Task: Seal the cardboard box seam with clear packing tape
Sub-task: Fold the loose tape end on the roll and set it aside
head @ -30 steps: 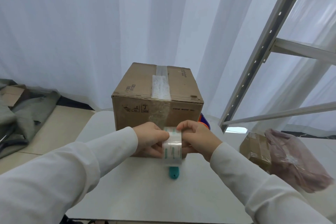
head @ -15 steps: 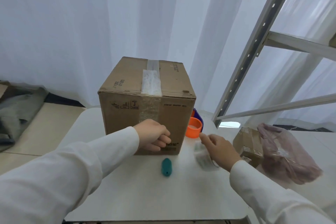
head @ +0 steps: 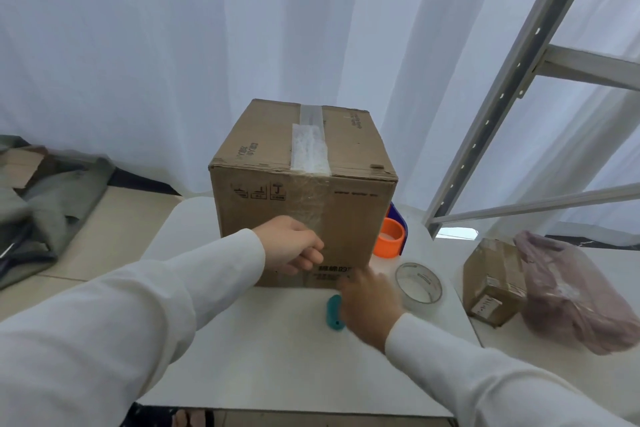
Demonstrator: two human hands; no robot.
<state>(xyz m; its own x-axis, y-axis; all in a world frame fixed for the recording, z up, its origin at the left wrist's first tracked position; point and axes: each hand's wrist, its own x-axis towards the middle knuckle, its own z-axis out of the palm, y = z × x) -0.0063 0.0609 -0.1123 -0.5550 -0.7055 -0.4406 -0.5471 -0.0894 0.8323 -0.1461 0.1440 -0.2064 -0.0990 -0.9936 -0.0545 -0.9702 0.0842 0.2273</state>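
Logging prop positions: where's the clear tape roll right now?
Head view: the tape roll lies flat on the white table, right of the box, just in front of the orange roll and beside the right hand.

Both arms wear long white sleeves, smooth and loosely creased, perhaps a shirt. The left sleeve point(head: 145, 305) and right sleeve point(head: 485, 374) end in plain cuffs at the wrists; both hands are bare.

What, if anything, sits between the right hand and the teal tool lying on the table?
Nothing visible. The right hand is right beside the teal tool, covering its right edge. The clear tape roll lies on the hand's other side, and the cardboard box stands behind.
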